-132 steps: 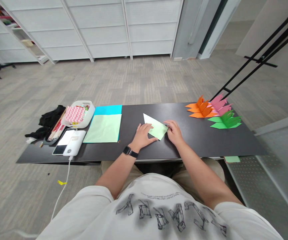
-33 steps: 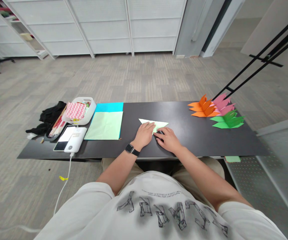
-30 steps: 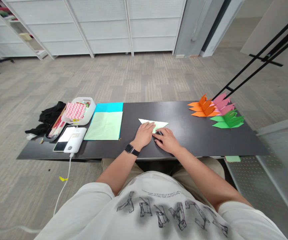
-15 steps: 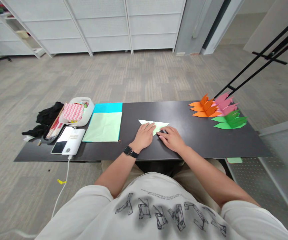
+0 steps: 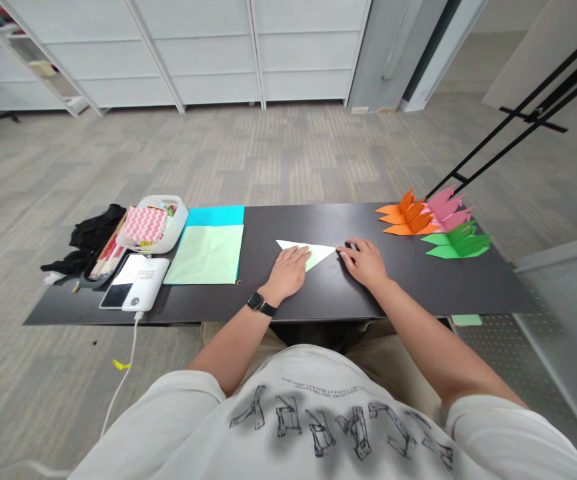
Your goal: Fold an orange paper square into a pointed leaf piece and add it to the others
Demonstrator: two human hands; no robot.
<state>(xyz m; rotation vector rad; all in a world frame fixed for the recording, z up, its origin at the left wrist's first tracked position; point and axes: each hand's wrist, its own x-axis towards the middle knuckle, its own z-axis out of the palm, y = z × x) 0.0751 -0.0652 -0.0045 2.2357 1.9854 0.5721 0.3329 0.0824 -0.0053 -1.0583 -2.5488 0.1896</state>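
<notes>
1 folded paper (image 5: 319, 253) lies on the dark table (image 5: 265, 221), partly under your left hand (image 5: 288, 272) and left of your right hand (image 5: 364, 261); long edge on far side, running left-right. Left is nearer, laid flat; right, apart, has fingertips at its right tip, pinching: cannot tell.

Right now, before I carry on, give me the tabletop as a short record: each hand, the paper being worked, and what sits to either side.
Left hand: palm down on the folded pale green paper
Right hand: fingertips at the paper's right corner; grip too small to judge
Worked paper: roughly triangular, partly covered by the left hand
Left side: light green sheet overlapping blue paper; white basket; white power bank
Right side: orange, pink and green folded paper pieces
</notes>
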